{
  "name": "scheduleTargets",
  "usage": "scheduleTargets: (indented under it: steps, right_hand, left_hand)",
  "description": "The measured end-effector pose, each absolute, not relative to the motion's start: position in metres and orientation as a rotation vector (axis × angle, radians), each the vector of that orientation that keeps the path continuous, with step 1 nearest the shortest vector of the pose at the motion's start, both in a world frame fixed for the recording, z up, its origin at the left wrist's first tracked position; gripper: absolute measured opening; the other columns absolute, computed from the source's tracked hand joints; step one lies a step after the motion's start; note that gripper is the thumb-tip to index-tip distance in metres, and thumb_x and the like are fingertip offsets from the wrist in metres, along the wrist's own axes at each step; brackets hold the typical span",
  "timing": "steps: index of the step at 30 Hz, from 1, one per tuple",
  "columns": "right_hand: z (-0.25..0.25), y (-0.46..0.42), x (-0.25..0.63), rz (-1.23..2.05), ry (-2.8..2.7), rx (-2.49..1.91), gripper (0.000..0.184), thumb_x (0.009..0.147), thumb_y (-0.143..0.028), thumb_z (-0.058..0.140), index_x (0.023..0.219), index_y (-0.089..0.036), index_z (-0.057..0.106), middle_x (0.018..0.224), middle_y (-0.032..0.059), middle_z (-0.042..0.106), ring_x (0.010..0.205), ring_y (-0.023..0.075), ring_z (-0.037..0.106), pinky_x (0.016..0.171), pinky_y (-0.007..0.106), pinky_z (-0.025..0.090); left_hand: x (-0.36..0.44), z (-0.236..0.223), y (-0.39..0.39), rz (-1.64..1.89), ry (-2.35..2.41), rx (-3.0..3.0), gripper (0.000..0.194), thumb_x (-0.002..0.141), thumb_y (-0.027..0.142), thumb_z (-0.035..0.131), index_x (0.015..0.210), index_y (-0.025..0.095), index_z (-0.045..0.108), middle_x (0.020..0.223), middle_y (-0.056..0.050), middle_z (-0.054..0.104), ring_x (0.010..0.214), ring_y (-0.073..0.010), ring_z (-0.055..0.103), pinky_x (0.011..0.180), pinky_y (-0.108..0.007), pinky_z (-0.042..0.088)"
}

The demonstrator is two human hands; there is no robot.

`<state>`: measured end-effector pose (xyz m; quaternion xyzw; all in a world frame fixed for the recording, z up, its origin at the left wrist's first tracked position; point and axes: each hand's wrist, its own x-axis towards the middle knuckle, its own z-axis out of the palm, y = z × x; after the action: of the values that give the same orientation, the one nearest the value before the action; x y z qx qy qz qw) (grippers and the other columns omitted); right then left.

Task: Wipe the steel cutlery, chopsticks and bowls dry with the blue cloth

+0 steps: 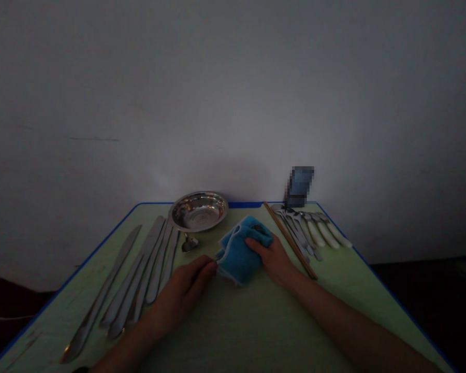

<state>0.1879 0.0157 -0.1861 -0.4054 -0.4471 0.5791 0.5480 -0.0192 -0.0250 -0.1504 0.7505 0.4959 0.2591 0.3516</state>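
Note:
Over the middle of the table, my right hand [270, 256] is closed around a folded blue cloth [241, 256] with a pale edge, its thumb pressed on top. My left hand [192, 280] pinches the thin handle of a utensil at the cloth's left edge. Most of that utensil is hidden in the cloth. A dark rounded piece [258, 228], perhaps its head, shows in the fold at the top. Just behind my left hand lies a small shiny ladle-like piece [189, 243], near the steel bowl [200, 220].
Several long metal knives or flat-handled utensils [140, 274] lie along the left side. On the right are wooden chopsticks [289, 238], several metal spoons or forks [305, 243] and white-handled cutlery [326, 230]. A blurred upright phone-like object [300, 186] stands at the back by the wall.

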Motion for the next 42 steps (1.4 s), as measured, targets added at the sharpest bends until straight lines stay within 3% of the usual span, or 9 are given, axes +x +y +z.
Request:
scheduleTargets:
  steps: [10, 18, 23, 29, 42]
  right_hand:
    - [-0.188, 0.017, 0.188, 1.456, -0.989, -0.911, 0.027, 0.069, -0.033, 0.070, 0.094, -0.024, 0.063, 0.092, -0.0005, 0.067, 0.086, 0.0163, 0.061, 0.084, 0.033, 0.046]
    - [-0.179, 0.013, 0.189, 1.396, -1.130, -0.990, 0.026, 0.068, -0.036, 0.069, 0.089, -0.022, 0.063, 0.087, -0.0004, 0.066, 0.081, 0.0163, 0.059, 0.080, 0.031, 0.046]
    - [-0.184, 0.014, 0.189, 1.298, -1.123, -0.998, 0.024, 0.071, -0.040, 0.066, 0.087, -0.022, 0.063, 0.087, 0.0000, 0.065, 0.082, 0.0165, 0.058, 0.080, 0.030, 0.045]
    - [-0.182, 0.014, 0.190, 1.355, -1.125, -0.978, 0.026, 0.069, -0.038, 0.069, 0.088, -0.022, 0.064, 0.088, 0.0005, 0.066, 0.082, 0.0165, 0.059, 0.079, 0.031, 0.046]
    - [-0.182, 0.015, 0.189, 1.372, -1.086, -1.005, 0.028, 0.067, -0.039, 0.071, 0.088, -0.021, 0.065, 0.088, 0.0013, 0.067, 0.081, 0.0164, 0.061, 0.077, 0.032, 0.047]
  left_hand:
    - [-0.016, -0.147, -0.026, 0.757, 1.376, 1.773, 0.035, 0.089, 0.047, 0.036, 0.071, 0.021, 0.051, 0.060, 0.004, 0.049, 0.056, -0.0140, 0.048, 0.052, -0.023, 0.037]
    - [-0.019, -0.146, -0.023, 1.024, 1.426, 1.575, 0.035, 0.084, 0.048, 0.047, 0.101, 0.020, 0.057, 0.058, 0.005, 0.047, 0.050, -0.0117, 0.043, 0.043, -0.020, 0.031]
    - [-0.019, -0.145, -0.022, 1.047, 1.255, 1.279, 0.041, 0.081, 0.053, 0.050, 0.096, 0.017, 0.063, 0.066, 0.001, 0.052, 0.052, -0.0105, 0.045, 0.043, -0.020, 0.034]
    - [-0.022, -0.149, -0.020, 1.049, 1.192, 1.216, 0.031, 0.080, 0.048, 0.055, 0.089, 0.020, 0.065, 0.065, 0.003, 0.052, 0.053, -0.0092, 0.044, 0.043, -0.018, 0.033]
    - [-0.023, -0.150, -0.020, 0.977, 1.280, 1.313, 0.039, 0.079, 0.052, 0.052, 0.097, 0.019, 0.064, 0.065, 0.002, 0.054, 0.055, -0.0110, 0.046, 0.045, -0.019, 0.035]
